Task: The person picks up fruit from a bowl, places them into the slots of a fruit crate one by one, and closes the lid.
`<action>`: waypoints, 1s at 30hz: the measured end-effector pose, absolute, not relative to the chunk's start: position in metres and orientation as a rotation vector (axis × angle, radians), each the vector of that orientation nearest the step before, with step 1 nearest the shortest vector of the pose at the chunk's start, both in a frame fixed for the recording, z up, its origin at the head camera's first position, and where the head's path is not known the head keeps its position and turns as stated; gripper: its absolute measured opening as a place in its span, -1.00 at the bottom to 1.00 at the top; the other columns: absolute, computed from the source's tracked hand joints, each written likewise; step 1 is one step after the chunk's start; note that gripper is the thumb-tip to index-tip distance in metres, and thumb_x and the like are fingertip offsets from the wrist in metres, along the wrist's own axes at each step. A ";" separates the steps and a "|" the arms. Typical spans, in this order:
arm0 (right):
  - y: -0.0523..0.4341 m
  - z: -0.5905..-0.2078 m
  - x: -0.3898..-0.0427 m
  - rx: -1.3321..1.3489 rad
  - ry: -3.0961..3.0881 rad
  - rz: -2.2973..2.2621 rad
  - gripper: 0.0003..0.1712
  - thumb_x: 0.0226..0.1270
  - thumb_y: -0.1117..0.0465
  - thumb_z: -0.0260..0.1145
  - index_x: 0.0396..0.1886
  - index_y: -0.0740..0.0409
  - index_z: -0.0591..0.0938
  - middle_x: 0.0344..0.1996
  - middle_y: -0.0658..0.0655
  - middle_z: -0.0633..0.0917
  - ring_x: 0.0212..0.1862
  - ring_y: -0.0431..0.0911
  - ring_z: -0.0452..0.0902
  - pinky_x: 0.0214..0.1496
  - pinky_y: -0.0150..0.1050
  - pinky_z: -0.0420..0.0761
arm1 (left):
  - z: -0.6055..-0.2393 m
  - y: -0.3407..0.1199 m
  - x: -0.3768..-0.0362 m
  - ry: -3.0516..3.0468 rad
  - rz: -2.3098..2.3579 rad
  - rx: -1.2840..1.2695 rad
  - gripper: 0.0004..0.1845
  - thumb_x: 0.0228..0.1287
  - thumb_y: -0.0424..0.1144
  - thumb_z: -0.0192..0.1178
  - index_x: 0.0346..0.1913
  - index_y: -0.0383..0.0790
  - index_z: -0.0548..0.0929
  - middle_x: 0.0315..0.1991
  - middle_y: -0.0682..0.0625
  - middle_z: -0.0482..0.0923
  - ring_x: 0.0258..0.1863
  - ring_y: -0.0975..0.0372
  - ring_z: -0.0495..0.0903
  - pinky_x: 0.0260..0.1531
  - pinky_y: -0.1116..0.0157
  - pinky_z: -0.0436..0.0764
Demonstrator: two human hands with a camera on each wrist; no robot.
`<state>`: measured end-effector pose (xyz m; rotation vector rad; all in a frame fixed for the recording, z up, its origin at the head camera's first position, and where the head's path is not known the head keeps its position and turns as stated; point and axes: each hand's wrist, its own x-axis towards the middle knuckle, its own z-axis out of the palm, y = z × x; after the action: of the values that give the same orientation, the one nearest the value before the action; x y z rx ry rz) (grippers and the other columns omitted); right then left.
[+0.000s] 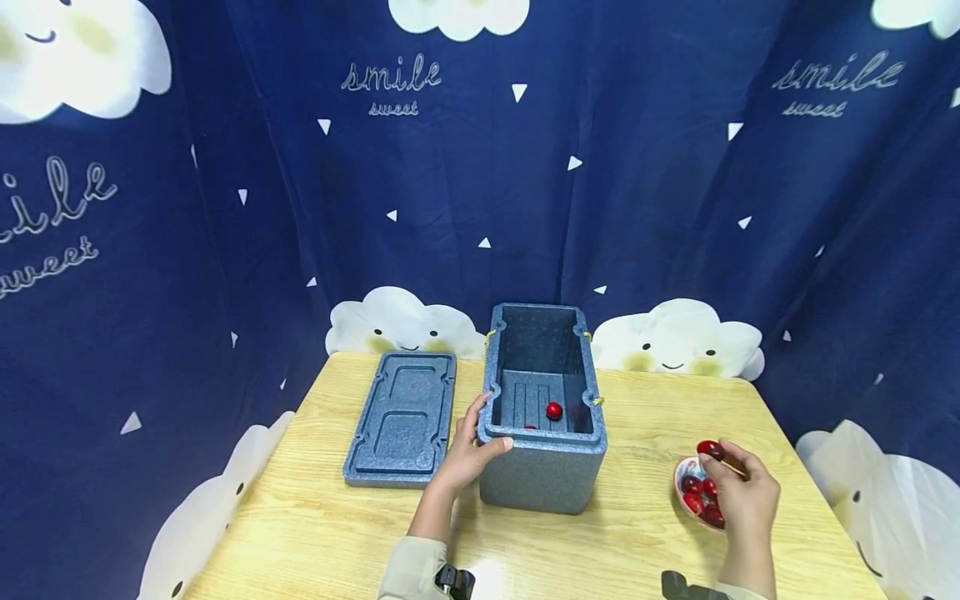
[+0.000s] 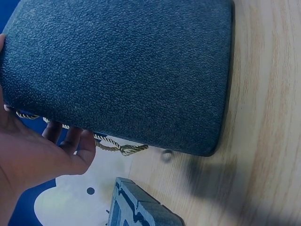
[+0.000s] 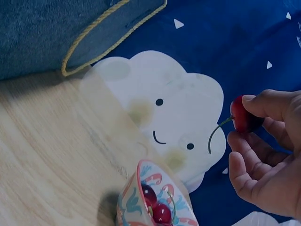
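Note:
My right hand (image 1: 742, 496) pinches a dark red cherry (image 3: 242, 115) between thumb and fingers, its green stem hanging free. Just below it stands a small patterned bowl (image 3: 129, 202) with several more cherries (image 1: 693, 502) inside. A deep blue-grey foam box (image 1: 540, 479) stands without its lid at the middle of the table. My left hand (image 1: 467, 450) grips the box's near left corner, thumb over the front rim and fingers along the side. On the box floor lies a red cherry (image 1: 553, 410), and part of another red one (image 1: 531, 427) peeks over the near rim.
The box's lid (image 1: 401, 417) lies on the wooden table (image 1: 300, 533) to the left of the box. Yellow cord loops (image 3: 77, 52) hang at the box's sides. A dark blue curtain (image 1: 450, 183) with clouds surrounds the table's back and sides.

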<state>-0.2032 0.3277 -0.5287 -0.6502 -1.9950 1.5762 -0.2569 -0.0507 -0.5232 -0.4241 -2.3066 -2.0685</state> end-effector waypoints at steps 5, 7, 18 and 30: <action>0.331 -0.542 -0.214 -0.477 -1.956 1.580 -0.57 -0.01 0.24 0.49 -0.07 0.17 0.66 -0.34 -0.17 0.66 -0.38 -0.40 0.52 -0.42 -0.56 0.45 | -0.523 -0.051 -0.256 -2.312 -2.061 -0.414 -0.13 0.00 -0.17 0.37 0.39 0.07 0.17 0.14 -0.21 0.17 0.12 0.04 0.17 0.09 0.01 0.19; 0.327 -0.538 -0.215 -0.472 -1.963 1.599 -0.54 -0.01 0.28 0.48 -0.04 0.24 0.63 -0.35 -0.15 0.65 -0.38 -0.38 0.53 -0.39 -0.55 0.46 | -0.523 -0.051 -0.256 -2.314 -2.054 -0.413 -0.13 0.00 -0.16 0.36 0.39 0.07 0.16 0.14 -0.21 0.16 0.12 0.04 0.17 0.09 0.01 0.19; 0.329 -0.548 -0.241 -0.399 -2.064 1.604 -0.46 0.03 0.21 0.48 0.06 0.16 0.58 -0.13 0.08 0.63 -0.23 -0.27 0.55 -0.31 -0.51 0.50 | -0.520 -0.049 -0.256 -2.321 -2.084 -0.388 -0.11 -0.01 -0.21 0.37 0.40 0.04 0.16 0.14 -0.22 0.16 0.12 0.04 0.21 0.10 0.06 0.19; 0.277 -0.469 -0.221 -0.321 -2.205 1.667 -0.51 0.09 0.29 0.43 0.02 0.34 0.53 -0.31 -0.13 0.61 -0.30 -0.37 0.52 -0.29 -0.51 0.49 | -0.524 -0.048 -0.256 -2.310 -2.027 -0.413 -0.14 -0.01 -0.13 0.37 0.38 0.05 0.18 0.12 -0.24 0.18 0.06 0.02 0.26 0.00 0.07 0.29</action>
<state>-0.2210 0.2774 -0.4686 -0.3206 -2.2051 1.6675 -0.2557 -0.0484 -0.5241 -0.4133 -2.3097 -2.0270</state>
